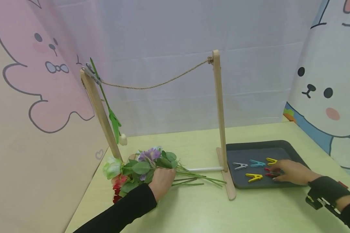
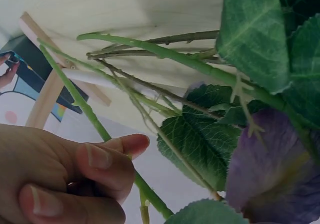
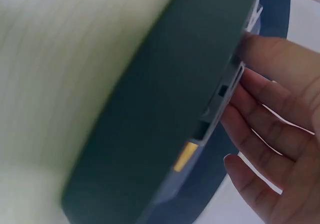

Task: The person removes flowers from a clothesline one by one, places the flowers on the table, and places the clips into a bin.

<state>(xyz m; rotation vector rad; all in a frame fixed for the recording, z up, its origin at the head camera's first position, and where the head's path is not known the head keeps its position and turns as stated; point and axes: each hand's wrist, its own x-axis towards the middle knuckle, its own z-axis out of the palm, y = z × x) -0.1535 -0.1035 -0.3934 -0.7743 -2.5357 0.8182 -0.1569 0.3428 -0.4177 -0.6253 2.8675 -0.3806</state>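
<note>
My left hand (image 1: 162,183) pinches a green stem (image 2: 85,109) of the artificial flowers lying on the table. Purple petals (image 2: 272,169) and green leaves (image 2: 197,131) lie close to it in the left wrist view. Over the tray's right part, my right hand (image 1: 291,171) has thumb and fingers around a clothespin (image 3: 227,97) that looks grey in the right wrist view. A red clothespin (image 1: 269,174) shows at those fingertips in the head view, partly covered. Grey (image 1: 240,166), blue (image 1: 257,163) and yellow clothespins (image 1: 253,177) lie nearby in the tray.
A wooden frame (image 1: 218,110) stands on the table with a sagging rope (image 1: 151,87) tied across it. At its left end, a grey clothespin (image 1: 91,75) holds a white tulip (image 1: 122,139) upside down. The dark tray (image 1: 253,147) sits right of the frame.
</note>
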